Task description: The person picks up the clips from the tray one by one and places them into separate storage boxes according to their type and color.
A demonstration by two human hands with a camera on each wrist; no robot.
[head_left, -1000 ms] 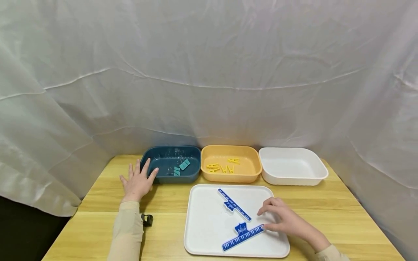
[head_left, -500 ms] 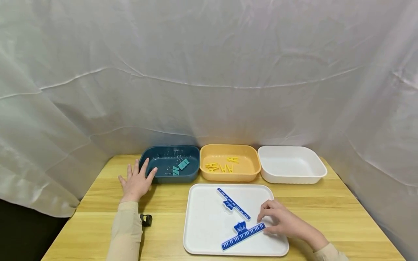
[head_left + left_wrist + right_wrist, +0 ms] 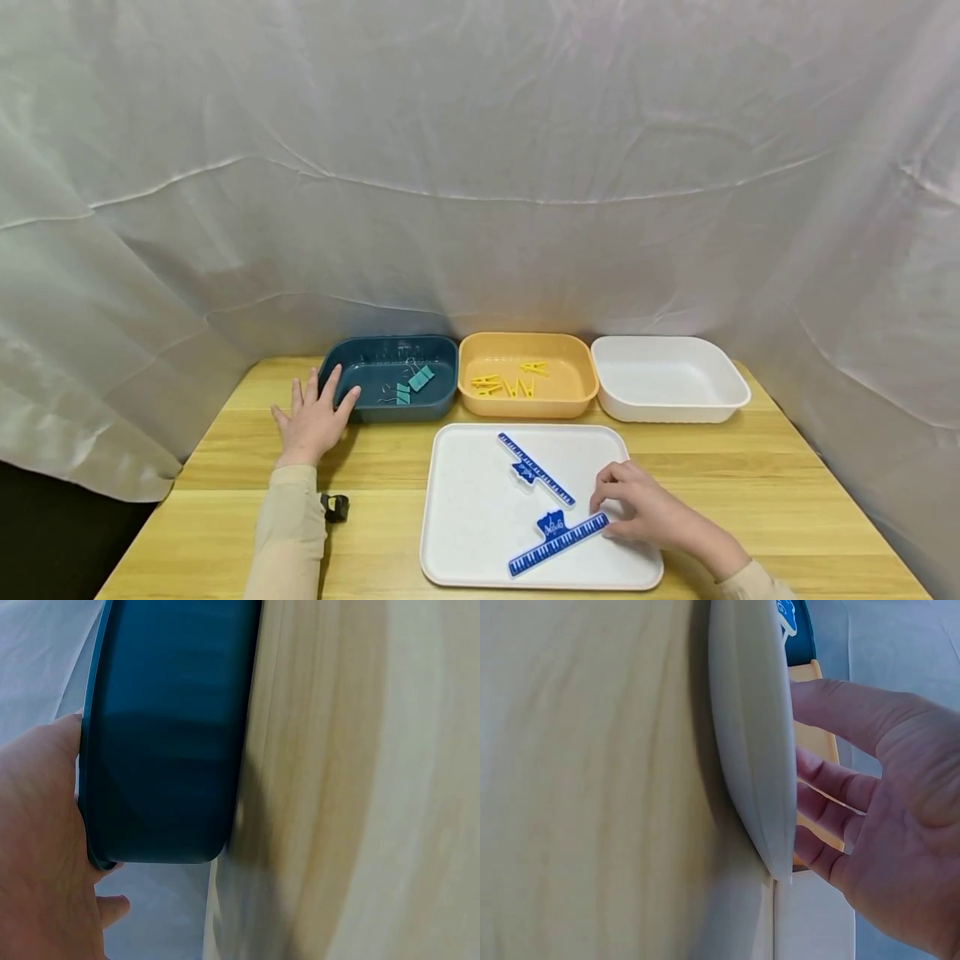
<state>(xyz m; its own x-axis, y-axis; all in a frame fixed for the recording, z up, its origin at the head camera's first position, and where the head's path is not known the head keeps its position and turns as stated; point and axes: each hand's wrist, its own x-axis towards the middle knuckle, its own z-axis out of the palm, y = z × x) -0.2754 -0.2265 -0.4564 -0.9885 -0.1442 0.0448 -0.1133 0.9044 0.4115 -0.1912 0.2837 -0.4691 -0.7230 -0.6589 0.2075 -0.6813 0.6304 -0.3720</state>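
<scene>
My left hand (image 3: 313, 423) has its fingers spread over the near left corner of the dark teal bin (image 3: 390, 408), touching its rim. Inside that bin are two teal binder clips (image 3: 421, 378). My right hand (image 3: 647, 508) is over the right side of the white tray (image 3: 465, 500), thumb and forefinger bent around the right end of a long blue music clip (image 3: 558, 546) with a piano-key print. That clip lies flat, handle side away from me. Another, narrower blue music clip (image 3: 540, 473) lies slanted behind it. The tray's wall hides the pinched end in the right wrist view.
A yellow-orange bin (image 3: 530, 408) with several small yellow clothespins (image 3: 527, 388) stands against the teal one. To its right is a white bin (image 3: 670, 412). A small black object (image 3: 336, 507) sits by the left sleeve. Pale curtains (image 3: 480, 250) hang behind the table.
The right forefinger has come down closer to the thumb around the end of the near music clip, which has shifted slightly. My left hand keeps its place on the bin.
</scene>
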